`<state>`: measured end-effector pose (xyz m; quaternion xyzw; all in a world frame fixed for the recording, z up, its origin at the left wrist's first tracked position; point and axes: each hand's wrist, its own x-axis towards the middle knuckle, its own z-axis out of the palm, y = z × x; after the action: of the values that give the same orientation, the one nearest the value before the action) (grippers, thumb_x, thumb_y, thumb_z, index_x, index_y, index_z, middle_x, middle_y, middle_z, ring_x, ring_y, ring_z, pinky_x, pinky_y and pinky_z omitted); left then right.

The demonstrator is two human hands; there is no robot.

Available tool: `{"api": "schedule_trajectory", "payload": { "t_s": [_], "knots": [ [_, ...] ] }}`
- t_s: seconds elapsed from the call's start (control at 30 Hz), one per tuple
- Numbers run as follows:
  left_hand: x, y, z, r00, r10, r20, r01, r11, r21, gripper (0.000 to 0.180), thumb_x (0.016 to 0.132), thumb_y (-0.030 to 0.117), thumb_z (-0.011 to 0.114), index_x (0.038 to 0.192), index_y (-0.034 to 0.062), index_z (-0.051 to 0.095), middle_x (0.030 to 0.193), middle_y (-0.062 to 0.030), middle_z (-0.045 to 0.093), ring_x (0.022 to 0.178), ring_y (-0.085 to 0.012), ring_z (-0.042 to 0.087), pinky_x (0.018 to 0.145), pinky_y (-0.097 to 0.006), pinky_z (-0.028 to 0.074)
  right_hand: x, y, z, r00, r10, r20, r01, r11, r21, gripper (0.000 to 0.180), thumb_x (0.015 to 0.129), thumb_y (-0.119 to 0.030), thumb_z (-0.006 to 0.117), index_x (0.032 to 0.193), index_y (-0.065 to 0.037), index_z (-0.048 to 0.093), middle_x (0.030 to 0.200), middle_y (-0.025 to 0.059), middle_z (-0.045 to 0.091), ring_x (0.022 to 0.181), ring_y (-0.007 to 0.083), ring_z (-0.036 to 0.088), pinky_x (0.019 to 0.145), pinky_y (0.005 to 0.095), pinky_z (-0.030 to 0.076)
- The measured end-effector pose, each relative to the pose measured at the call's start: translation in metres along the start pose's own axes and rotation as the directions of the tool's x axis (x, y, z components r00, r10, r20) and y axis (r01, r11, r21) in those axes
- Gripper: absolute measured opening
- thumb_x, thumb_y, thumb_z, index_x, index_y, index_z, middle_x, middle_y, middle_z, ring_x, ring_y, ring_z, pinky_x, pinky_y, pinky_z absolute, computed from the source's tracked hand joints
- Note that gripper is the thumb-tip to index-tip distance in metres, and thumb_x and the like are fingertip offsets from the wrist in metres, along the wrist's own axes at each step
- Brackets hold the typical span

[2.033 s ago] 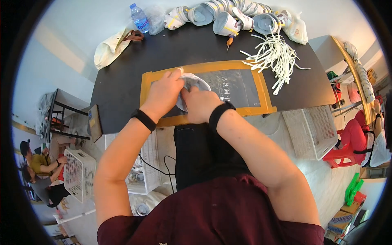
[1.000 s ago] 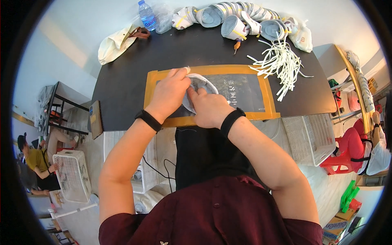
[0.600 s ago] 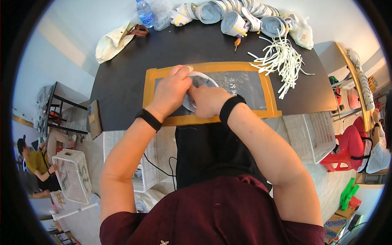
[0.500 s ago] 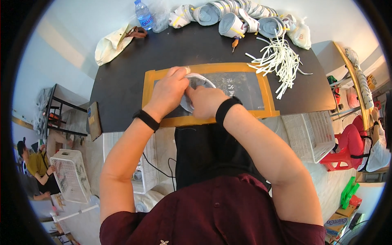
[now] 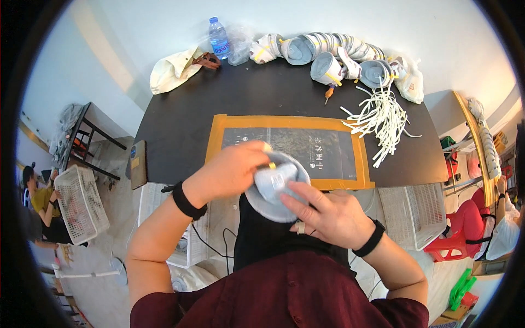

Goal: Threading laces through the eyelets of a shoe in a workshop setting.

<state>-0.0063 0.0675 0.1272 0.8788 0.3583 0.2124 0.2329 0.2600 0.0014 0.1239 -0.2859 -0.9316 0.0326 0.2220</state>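
Both hands hold the round grey cup-shaped face mask [image 5: 276, 187] just above the near edge of the black table [image 5: 180, 126], left hand [image 5: 232, 169] pinching its top, right hand [image 5: 322, 213] cupping underneath; it looks light and squashy, so gripping the rim seems best.

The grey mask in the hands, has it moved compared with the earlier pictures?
Yes. The grey mask has come toward the person: earlier it lay over the orange-framed mat; now it overhangs the mat's near edge.
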Motion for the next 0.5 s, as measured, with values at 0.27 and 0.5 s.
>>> {"api": "schedule_trajectory", "payload": {
  "t_s": [0.27,0.5],
  "knots": [
    [-0.037,0.025,0.040,0.997,-0.077,0.014,0.067,0.744,-0.665,0.020,0.094,0.018,0.053,0.093,0.0010,0.064,0.107,-0.0118,0.058,0.097,-0.0243,0.059,0.086,-0.034,0.046,-0.020,-0.011,-0.015,0.999,0.039,0.035,-0.049,0.936,0.349,0.032,0.070,-0.007,0.075,0.101,-0.011,0.067,0.107,0.0088,0.070,0.077,0.0268,0.071,0.062,0.0326,0.056],
    [-0.080,0.069,0.095,0.645,-0.743,0.180,0.224,-0.041,-0.974,0.037,0.102,0.040,0.050,0.095,0.0064,0.062,0.088,0.0008,0.062,0.079,-0.0061,0.059,0.070,-0.023,0.048,-0.041,-0.010,0.035,0.907,0.150,0.394,-0.421,0.313,0.851,0.017,0.092,-0.012,0.067,0.107,-0.004,0.065,0.100,0.0059,0.071,0.091,0.0112,0.066,0.080,0.0247,0.052]
  ]
}}
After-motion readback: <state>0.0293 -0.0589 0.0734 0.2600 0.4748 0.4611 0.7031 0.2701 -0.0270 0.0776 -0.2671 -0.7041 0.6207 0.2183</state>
